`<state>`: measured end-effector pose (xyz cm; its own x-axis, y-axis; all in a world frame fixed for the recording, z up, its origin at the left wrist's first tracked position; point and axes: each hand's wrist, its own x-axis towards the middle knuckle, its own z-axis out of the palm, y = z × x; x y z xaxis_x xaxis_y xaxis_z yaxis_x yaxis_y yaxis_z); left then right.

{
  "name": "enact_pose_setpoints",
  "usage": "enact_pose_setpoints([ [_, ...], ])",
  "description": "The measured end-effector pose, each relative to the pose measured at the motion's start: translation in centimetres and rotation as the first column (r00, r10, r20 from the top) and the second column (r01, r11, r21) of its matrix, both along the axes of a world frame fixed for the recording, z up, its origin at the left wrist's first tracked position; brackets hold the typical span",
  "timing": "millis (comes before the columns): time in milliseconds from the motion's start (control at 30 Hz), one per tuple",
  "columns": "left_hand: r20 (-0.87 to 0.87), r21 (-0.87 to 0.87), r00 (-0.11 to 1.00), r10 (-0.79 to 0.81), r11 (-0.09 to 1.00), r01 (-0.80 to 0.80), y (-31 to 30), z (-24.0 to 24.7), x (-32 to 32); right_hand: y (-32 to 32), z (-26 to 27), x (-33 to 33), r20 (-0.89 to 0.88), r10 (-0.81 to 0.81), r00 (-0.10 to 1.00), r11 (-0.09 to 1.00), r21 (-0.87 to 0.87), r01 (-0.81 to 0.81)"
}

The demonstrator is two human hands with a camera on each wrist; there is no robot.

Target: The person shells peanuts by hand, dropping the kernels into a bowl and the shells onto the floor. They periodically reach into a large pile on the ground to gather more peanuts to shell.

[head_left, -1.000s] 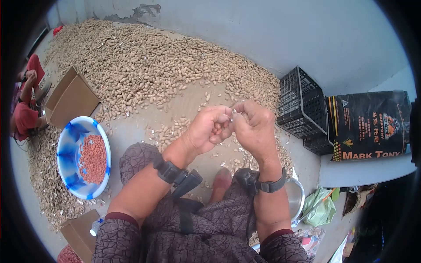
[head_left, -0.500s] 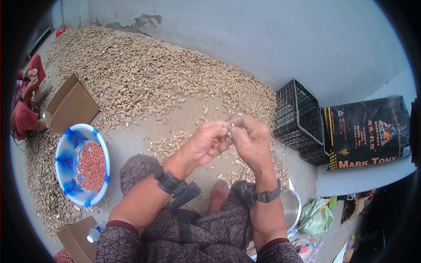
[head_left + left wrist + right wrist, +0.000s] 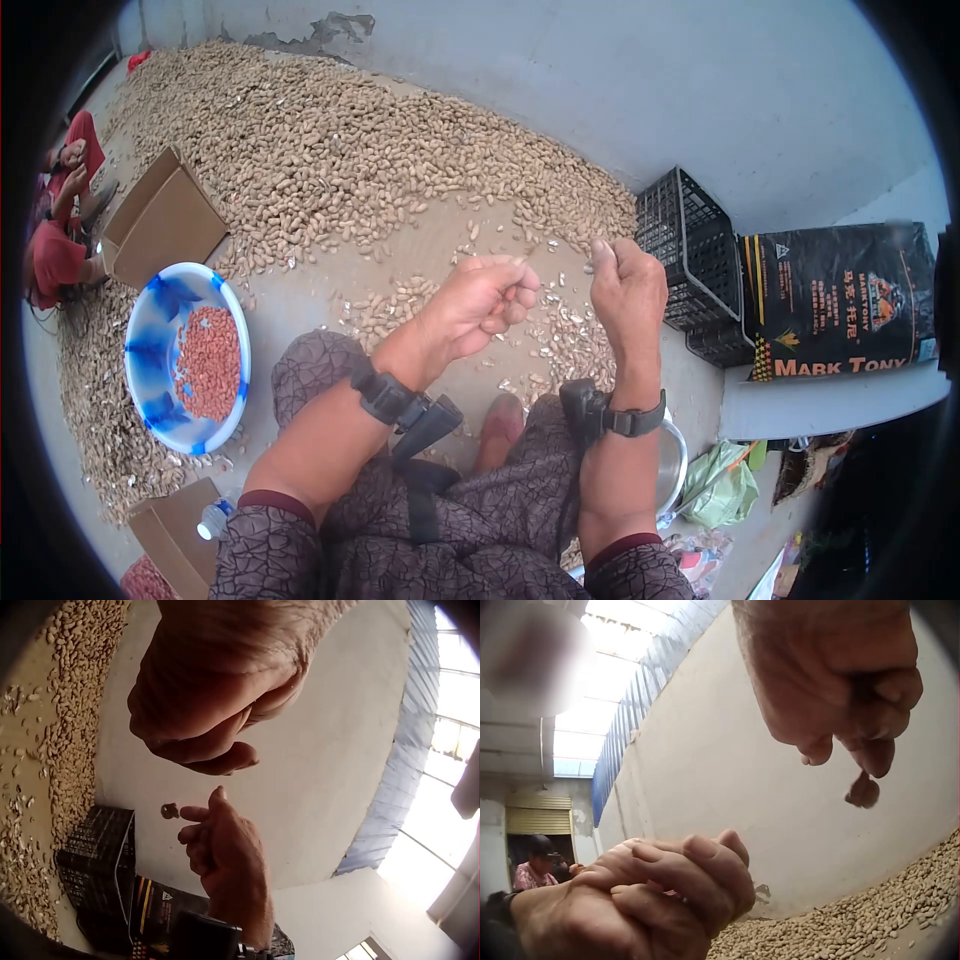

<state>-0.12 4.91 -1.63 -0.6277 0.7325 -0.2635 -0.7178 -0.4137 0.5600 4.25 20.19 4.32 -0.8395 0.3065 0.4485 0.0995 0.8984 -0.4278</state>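
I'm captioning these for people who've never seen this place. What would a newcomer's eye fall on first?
Probably the great heap of unshelled peanuts, spread along the wall across the top of the head view. Next might come the blue-and-white basin of reddish kernels at the left, and the black bag lettered MARK TONY at the right. In the middle, the left hand and right hand are raised, apart.

Peanut pile (image 3: 330, 140) along wall (image 3: 560, 80) — crate (image 3: 690, 255) at its right end, sack (image 3: 840, 300) right of crate. Left: basin (image 3: 152, 325), kernels (image 3: 212, 365) in it — carton (image 3: 170, 230) just behind.
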Motion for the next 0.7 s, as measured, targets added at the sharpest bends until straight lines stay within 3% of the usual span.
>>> enact_pose_setpoints([
  [33,-0.049,-0.01,0.999,0.007,1.0,-0.007,0.0,0.2,0.1,1.1,-0.2,-0.2,0.105,-0.121,0.987,0.986,0.125,0.108],
  [100,-0.092,-0.008,0.996,-0.007,1.0,0.006,0.0,0.5,0.3,2.3,-0.7,-0.3,0.197,-0.12,0.973,0.991,0.083,0.105],
  [167,-0.14,-0.002,0.99,-0.012,1.0,0.012,0.0,0.7,0.4,1.1,0.7,-0.1,0.224,0.031,0.974,0.913,-0.402,0.063],
  [233,-0.258,-0.006,0.966,-0.002,1.0,0.0,0.2,0.8,0.6,0.1,1.3,0.1,0.256,0.092,0.962,0.889,-0.457,0.037],
  [300,-0.285,-0.021,0.958,-0.017,1.0,0.011,0.2,1.4,1.0,-1.7,1.7,0.2,0.287,0.247,0.926,0.777,-0.629,-0.013],
  [567,-0.454,-0.132,0.891,0.011,0.988,-0.08,-0.1,2.5,1.4,-3.8,0.6,-0.4,0.344,0.338,0.876,0.726,-0.688,-0.01],
  [633,-0.531,-0.245,0.847,-0.025,0.961,-0.125,-0.1,2.3,1.0,-3.4,0.0,-0.7,0.347,0.391,0.853,0.639,-0.769,0.02],
  [700,-0.53,-0.238,0.848,-0.007,0.961,-0.141,0.1,2.0,1.0,-3.5,0.4,-0.6,0.337,0.403,0.851,0.626,-0.78,0.012],
])
